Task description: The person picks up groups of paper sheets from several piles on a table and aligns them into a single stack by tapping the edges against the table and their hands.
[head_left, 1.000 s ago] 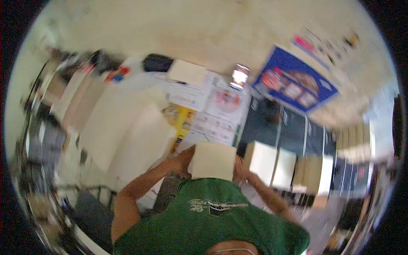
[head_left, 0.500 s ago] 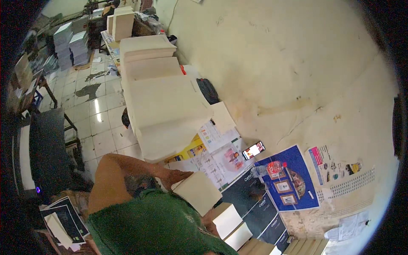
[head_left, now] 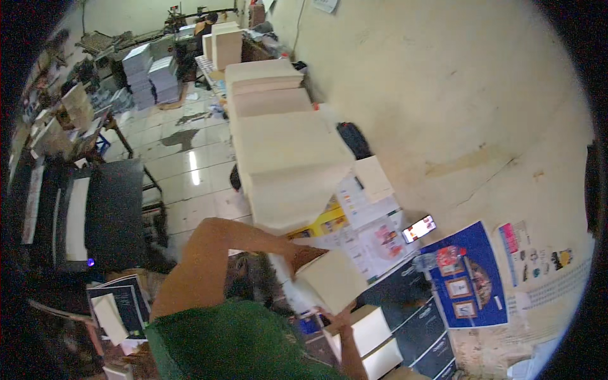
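Note:
A block of cream paper sheets (head_left: pixel 334 280) is between my two hands, just in front of my green shirt. My left hand (head_left: pixel 308 257) grips its upper left edge, fingers partly hidden behind it. At the lower edge, my right hand (head_left: pixel 342 316) has its fingers closed against the paper. Beside the right hand sit white paper stacks (head_left: pixel 372 329). Just beyond the held block lie printed sheets (head_left: pixel 380 237) on the table.
Large cream paper stacks (head_left: pixel 291 142) run along the table toward the back. A lit phone (head_left: pixel 419 228) leans near the wall. A plastic bottle (head_left: pixel 443 258) stands by a blue poster (head_left: pixel 491 301). Dark boxes (head_left: pixel 405 304) line the right; a black machine (head_left: pixel 114 209) is at left.
The whole view has swung, so the scene sits farther right and mostly lower. My right hand and forearm now show more clearly below the paper block, which stays held.

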{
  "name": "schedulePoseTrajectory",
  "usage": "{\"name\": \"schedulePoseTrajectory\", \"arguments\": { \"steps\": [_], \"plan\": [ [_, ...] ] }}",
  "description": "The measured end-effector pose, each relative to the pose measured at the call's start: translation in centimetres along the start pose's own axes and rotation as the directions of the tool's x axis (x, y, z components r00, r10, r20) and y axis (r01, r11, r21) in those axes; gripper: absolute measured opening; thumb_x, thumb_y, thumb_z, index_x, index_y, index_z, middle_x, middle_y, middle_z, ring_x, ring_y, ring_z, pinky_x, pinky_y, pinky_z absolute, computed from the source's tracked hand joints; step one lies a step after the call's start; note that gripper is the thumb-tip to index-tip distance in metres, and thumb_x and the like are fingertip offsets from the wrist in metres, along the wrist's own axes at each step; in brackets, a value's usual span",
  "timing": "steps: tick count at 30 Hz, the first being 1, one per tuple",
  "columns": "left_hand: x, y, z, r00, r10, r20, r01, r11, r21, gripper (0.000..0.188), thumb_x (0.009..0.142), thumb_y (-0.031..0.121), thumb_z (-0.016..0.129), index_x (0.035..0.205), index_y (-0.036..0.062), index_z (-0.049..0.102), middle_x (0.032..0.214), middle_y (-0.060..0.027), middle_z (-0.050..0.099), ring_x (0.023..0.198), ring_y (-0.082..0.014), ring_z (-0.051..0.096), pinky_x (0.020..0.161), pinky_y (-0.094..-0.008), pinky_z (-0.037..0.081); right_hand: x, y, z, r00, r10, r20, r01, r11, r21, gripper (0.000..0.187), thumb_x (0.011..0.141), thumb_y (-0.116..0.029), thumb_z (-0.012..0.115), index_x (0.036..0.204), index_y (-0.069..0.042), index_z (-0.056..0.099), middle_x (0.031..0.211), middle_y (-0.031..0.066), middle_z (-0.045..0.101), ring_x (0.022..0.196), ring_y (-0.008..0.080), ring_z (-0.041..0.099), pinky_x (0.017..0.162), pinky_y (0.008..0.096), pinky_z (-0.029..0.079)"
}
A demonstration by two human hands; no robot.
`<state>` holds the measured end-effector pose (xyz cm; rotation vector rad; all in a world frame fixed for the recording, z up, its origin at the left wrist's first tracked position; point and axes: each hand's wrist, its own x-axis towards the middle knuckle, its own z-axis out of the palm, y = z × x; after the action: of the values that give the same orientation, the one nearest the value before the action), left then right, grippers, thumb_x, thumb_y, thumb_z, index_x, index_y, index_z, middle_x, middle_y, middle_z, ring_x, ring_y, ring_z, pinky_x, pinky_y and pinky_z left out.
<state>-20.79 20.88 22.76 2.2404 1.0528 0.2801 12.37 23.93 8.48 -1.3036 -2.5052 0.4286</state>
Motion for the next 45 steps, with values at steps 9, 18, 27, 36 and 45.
{"name": "schedulePoseTrajectory", "arguments": {
  "steps": [9,18,27,36,45],
  "plan": [
    [-8.9,-0.3,3.7,0.982,0.033,-0.184,-0.071,0.977,-0.201,0.122,0.054,0.041,0.088,0.150,0.0022,0.023,0.148,-0.0211,0.037,0.136,-0.0374,0.036,0.115,-0.0455,0.029,1.0,-6.9,1.7,0.999,-0.006,-0.049,0.007,1.000,0.012,0.066,0.090,-0.030,0.063,0.142,-0.001,0.036,0.135,0.0211,0.047,0.121,0.0377,0.048,0.100,0.0521,0.040],
    [-37.9,-6.9,1.8,0.929,0.009,-0.371,-0.222,0.813,-0.539,0.122,0.053,0.044,0.088,0.149,0.0021,0.025,0.147,-0.0207,0.037,0.136,-0.0373,0.036,0.116,-0.0454,0.029,3.3,-30.5,15.7,0.969,-0.110,0.221,0.020,0.927,0.374,0.062,0.091,-0.029,0.063,0.141,-0.001,0.039,0.132,0.0192,0.052,0.116,0.0358,0.053,0.098,0.0499,0.045],
    [-64.0,-19.7,-1.9,0.686,-0.624,-0.373,0.248,0.683,-0.687,0.119,0.058,0.048,0.091,0.149,0.0017,0.030,0.148,-0.0170,0.040,0.139,-0.0322,0.035,0.117,-0.0462,0.027,14.4,-55.5,21.8,0.775,-0.395,0.493,-0.104,0.689,0.717,0.058,0.092,-0.028,0.063,0.139,-0.001,0.042,0.128,0.0172,0.056,0.112,0.0339,0.058,0.095,0.0477,0.049],
    [-78.9,-34.5,-9.5,0.177,-0.949,-0.260,-0.285,0.203,-0.937,0.064,0.092,0.046,0.057,0.137,0.0018,0.050,0.126,-0.0104,0.061,0.124,-0.0226,0.051,0.108,-0.0390,0.035,39.3,-78.1,39.7,0.570,-0.508,0.645,-0.752,-0.005,0.660,0.040,0.094,-0.039,0.060,0.117,-0.006,0.060,0.102,0.0040,0.064,0.089,0.0171,0.063,0.081,0.0351,0.053],
    [-91.2,-39.6,-27.4,-0.182,-0.982,-0.055,-0.803,0.181,-0.568,0.070,0.093,0.054,0.050,0.138,-0.0003,0.046,0.132,-0.0162,0.056,0.115,-0.0262,0.059,0.098,-0.0379,0.048,58.8,-109.2,39.1,0.168,-0.465,0.870,-0.706,0.559,0.435,0.042,0.087,-0.039,0.060,0.113,-0.006,0.064,0.104,0.0066,0.066,0.093,0.0166,0.063,0.085,0.0321,0.050]
  ]
}}
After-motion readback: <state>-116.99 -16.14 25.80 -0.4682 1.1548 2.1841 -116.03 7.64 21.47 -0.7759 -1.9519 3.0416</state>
